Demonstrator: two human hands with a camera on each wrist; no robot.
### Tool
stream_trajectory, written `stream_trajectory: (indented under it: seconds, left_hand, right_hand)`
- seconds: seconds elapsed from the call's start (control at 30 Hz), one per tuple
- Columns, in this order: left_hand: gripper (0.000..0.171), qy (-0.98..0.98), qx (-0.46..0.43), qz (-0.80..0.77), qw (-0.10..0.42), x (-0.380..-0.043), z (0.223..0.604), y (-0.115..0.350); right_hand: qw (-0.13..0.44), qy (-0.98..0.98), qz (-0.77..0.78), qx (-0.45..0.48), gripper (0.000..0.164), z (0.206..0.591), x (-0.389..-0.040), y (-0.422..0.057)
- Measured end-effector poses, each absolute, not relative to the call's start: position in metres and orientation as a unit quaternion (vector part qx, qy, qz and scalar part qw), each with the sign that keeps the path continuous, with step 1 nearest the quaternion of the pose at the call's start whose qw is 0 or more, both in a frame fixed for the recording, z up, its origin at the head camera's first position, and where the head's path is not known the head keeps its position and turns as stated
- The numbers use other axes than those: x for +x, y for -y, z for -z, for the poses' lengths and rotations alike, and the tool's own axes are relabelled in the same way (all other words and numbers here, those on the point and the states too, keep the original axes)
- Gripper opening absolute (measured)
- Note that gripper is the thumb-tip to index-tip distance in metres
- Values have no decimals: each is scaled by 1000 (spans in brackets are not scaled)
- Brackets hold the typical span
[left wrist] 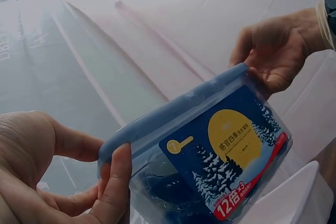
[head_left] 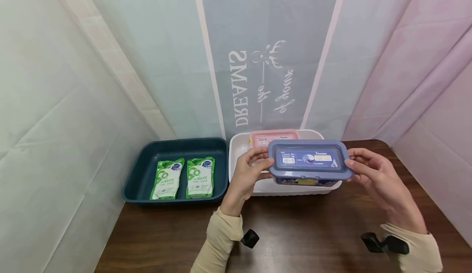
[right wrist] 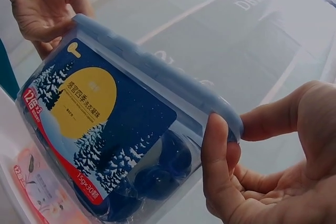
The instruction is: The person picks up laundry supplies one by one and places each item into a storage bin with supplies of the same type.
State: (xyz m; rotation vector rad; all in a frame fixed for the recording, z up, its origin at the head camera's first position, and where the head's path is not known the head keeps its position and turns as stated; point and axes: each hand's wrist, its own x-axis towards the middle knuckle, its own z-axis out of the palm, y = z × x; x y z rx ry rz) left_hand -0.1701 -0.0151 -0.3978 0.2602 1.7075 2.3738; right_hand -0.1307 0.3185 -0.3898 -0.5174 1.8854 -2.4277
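Note:
A clear plastic box of laundry capsules with a blue lid is held up by both hands over the white basin. My left hand pinches the lid's left end, thumb on top and fingers beneath. At the opposite end my right hand grips the lid the same way. Both wrist views show the box's front label, dark blue with a yellow circle and snowy trees. Dark blue capsules show through the clear wall. Behind it, a pink-lidded box lies in the basin, partly hidden.
Left of the white basin stands a dark teal basin holding two green-and-white pouches. Both basins rest on a dark wooden table, close to the printed cloth at the back. Pale cloth walls enclose both sides.

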Motion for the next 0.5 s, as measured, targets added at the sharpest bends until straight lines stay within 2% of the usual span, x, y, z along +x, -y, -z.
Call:
stream_trajectory:
  seconds: [0.5]
  left_hand:
    - [41, -595, 65, -797, 79, -180, 403, 29]
  right_hand:
    - [9, -605, 788, -115, 21, 397, -148, -291]
